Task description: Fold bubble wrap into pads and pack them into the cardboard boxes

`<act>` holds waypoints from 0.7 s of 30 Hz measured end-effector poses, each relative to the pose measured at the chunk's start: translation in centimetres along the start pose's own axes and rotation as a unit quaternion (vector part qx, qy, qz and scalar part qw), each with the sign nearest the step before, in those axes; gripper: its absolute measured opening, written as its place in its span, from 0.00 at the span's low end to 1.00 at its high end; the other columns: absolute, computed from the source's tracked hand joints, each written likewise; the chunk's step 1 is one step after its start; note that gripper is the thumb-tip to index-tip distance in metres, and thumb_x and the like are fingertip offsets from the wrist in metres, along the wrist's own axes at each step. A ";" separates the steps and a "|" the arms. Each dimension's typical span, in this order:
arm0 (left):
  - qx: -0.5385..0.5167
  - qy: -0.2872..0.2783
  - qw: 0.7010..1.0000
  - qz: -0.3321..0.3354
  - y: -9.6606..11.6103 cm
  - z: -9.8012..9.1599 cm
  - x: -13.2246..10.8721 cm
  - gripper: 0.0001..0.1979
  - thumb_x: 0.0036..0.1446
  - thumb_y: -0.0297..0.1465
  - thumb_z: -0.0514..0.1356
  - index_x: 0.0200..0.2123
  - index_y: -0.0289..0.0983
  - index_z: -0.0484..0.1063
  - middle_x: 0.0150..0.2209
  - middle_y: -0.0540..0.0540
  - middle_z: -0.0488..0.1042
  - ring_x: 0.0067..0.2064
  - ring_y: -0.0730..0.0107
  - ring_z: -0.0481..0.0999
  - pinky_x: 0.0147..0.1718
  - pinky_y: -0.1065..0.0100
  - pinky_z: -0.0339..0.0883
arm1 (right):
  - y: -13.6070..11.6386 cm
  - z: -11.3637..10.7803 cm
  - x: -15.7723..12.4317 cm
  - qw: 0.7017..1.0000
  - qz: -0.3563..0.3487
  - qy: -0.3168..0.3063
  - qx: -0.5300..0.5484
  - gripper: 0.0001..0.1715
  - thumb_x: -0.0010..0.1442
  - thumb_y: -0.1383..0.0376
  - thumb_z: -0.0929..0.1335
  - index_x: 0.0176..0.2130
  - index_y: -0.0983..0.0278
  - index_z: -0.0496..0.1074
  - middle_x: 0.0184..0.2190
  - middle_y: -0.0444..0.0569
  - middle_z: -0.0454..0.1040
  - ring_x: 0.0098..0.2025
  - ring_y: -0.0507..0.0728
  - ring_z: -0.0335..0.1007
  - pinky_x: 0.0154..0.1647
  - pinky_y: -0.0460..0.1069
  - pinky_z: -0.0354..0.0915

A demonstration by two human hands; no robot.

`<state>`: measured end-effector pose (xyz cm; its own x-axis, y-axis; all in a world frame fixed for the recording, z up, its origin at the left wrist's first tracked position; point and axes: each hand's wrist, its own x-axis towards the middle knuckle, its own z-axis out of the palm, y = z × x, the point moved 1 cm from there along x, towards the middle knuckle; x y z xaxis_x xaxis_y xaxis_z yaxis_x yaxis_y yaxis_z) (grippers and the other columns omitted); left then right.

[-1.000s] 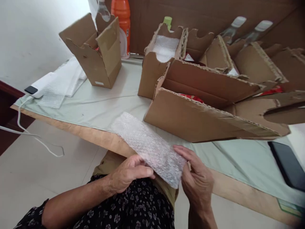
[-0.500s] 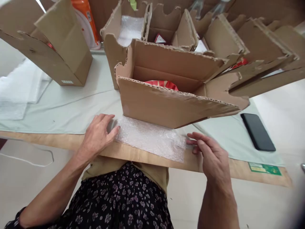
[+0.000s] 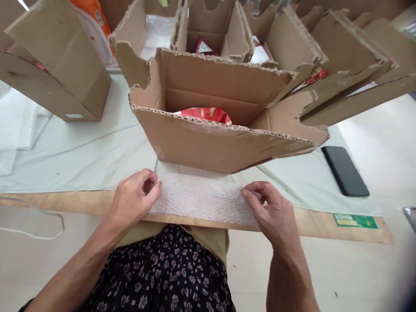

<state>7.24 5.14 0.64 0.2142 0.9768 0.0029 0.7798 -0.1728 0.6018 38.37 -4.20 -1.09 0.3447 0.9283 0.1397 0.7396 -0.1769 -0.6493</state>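
Note:
A strip of clear bubble wrap [image 3: 201,199] lies along the table's front edge, close to my body. My left hand [image 3: 134,195] pinches its left end between thumb and fingers. At the other end, my right hand [image 3: 271,208] has thumb and fingertips closed on the upper right corner. Just behind the wrap stands a cardboard box [image 3: 208,145], open at the top with a rough-cut rim. Inside it a red packet [image 3: 208,115] shows in part; its lower portion is hidden by the front wall.
Several more cut cardboard boxes [image 3: 295,43] stand behind. Another carton [image 3: 61,65] and loose bubble wrap sheets [image 3: 19,121] are at left, near an orange and white bottle [image 3: 94,30]. A black phone [image 3: 345,171] and a green card [image 3: 355,221] lie at right.
Both hands have closed on the ends of the bubble wrap; the right hand moved left to reach it. The wrap has come nearer to me, away from the box. The view has shifted slightly.

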 end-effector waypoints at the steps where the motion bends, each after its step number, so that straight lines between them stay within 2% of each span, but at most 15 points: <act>1: -0.008 -0.011 1.000 -0.017 0.2 -0.1 -0.3 0.08 0.59 0.39 0.58 0.31 0.42 0.71 0.25 0.52 0.74 0.26 0.68 0.70 0.31 0.65 0.67 | 0.1 -0.2 0.0 1.000 0.008 0.002 -0.002 0.11 0.63 0.55 0.69 0.37 0.58 0.76 0.31 0.46 0.80 0.25 0.54 0.66 0.29 0.51 0.65; 3: -0.001 -0.027 0.999 -0.038 0.2 -0.1 -0.5 0.09 0.59 0.40 0.59 0.32 0.42 0.72 0.25 0.52 0.75 0.25 0.68 0.70 0.31 0.64 0.67 | 0.5 -0.4 0.4 1.000 0.005 0.005 -0.016 0.12 0.64 0.54 0.69 0.38 0.59 0.77 0.33 0.48 0.81 0.28 0.56 0.70 0.33 0.52 0.68; 5: 0.011 -0.028 0.998 -0.047 0.0 -0.1 -0.1 0.11 0.58 0.42 0.61 0.36 0.41 0.73 0.29 0.50 0.77 0.29 0.65 0.74 0.33 0.62 0.69 | 1.1 -0.3 0.8 0.999 -0.013 0.008 -0.037 0.15 0.65 0.52 0.68 0.42 0.60 0.77 0.37 0.51 0.82 0.36 0.60 0.76 0.40 0.56 0.71; 8: -0.009 0.026 0.999 -0.036 -0.3 -0.7 1.1 0.18 0.58 0.44 0.61 0.45 0.39 0.75 0.38 0.45 0.80 0.38 0.59 0.79 0.38 0.59 0.73 | 1.8 -0.4 1.5 0.998 -0.044 0.032 -0.039 0.24 0.66 0.48 0.68 0.52 0.60 0.76 0.47 0.55 0.81 0.48 0.65 0.78 0.46 0.60 0.73; 10: -0.040 0.073 0.997 -0.009 -0.2 -1.3 2.1 0.23 0.59 0.44 0.61 0.53 0.38 0.73 0.48 0.41 0.80 0.47 0.55 0.79 0.41 0.58 0.75 | 1.9 -0.8 1.9 0.997 -0.061 0.040 -0.015 0.31 0.65 0.44 0.69 0.58 0.60 0.72 0.53 0.57 0.80 0.50 0.65 0.78 0.45 0.58 0.74; 13: -0.113 0.080 0.990 0.028 0.3 -1.5 3.9 0.30 0.58 0.44 0.62 0.61 0.39 0.68 0.58 0.39 0.76 0.56 0.51 0.77 0.49 0.53 0.75 | 1.3 -1.0 3.0 0.997 -0.069 0.021 0.009 0.36 0.62 0.40 0.71 0.58 0.60 0.71 0.50 0.56 0.81 0.44 0.63 0.79 0.37 0.54 0.73; 16: -0.183 0.036 0.981 0.046 0.9 -0.6 5.3 0.26 0.58 0.43 0.62 0.58 0.40 0.69 0.55 0.41 0.78 0.54 0.53 0.78 0.52 0.52 0.75 | 0.1 -0.7 4.6 0.997 -0.074 -0.002 0.018 0.33 0.59 0.37 0.72 0.47 0.61 0.74 0.39 0.53 0.81 0.35 0.61 0.77 0.31 0.52 0.69; 19: -0.191 0.030 0.981 0.029 1.3 0.4 5.4 0.20 0.59 0.41 0.61 0.52 0.40 0.71 0.47 0.43 0.80 0.47 0.56 0.79 0.41 0.60 0.75 | -1.1 -0.1 6.3 0.996 -0.085 -0.029 0.028 0.27 0.62 0.40 0.70 0.37 0.61 0.75 0.33 0.51 0.81 0.26 0.57 0.71 0.27 0.51 0.67; 21: -0.186 0.046 0.981 0.008 1.3 0.7 5.0 0.16 0.60 0.41 0.61 0.48 0.40 0.71 0.43 0.44 0.80 0.43 0.58 0.79 0.31 0.66 0.71 | -1.6 0.2 7.2 0.995 -0.087 -0.040 0.031 0.25 0.64 0.43 0.69 0.34 0.62 0.75 0.32 0.51 0.81 0.24 0.55 0.68 0.26 0.51 0.65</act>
<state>9.69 9.70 0.86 0.1573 0.9845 0.0772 0.5037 -0.1472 0.8512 39.55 2.85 0.78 0.1655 0.9667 0.1954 0.7461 0.0069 -0.6657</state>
